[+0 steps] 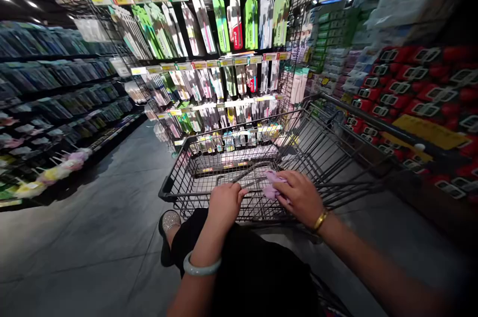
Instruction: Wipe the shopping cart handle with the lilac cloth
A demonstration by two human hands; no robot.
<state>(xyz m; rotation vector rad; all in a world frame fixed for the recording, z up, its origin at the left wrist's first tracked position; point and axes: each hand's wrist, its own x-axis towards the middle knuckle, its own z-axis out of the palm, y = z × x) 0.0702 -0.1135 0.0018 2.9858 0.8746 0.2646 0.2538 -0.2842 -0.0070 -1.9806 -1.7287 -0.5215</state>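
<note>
A dark wire shopping cart [194,194] stands sideways before me, its near rim just beyond my knees. My left hand [225,203], with a pale bangle at the wrist, is closed around that rim. To its right, my right hand [301,198] is closed on a crumpled light purple cloth [272,185]. The cloth lies against the same rim, partly covered by my fingers. A gold bracelet circles the right wrist. Between the two hands a short stretch of rim shows.
Beyond the cart rises a wire display rack [231,60] hung with toothbrush packs. Shelves [56,68] of packaged goods line the left. Stacked red packages [407,87] stand at the right, near the cart's handle [377,125]. Grey floor [93,227] spreads to the left.
</note>
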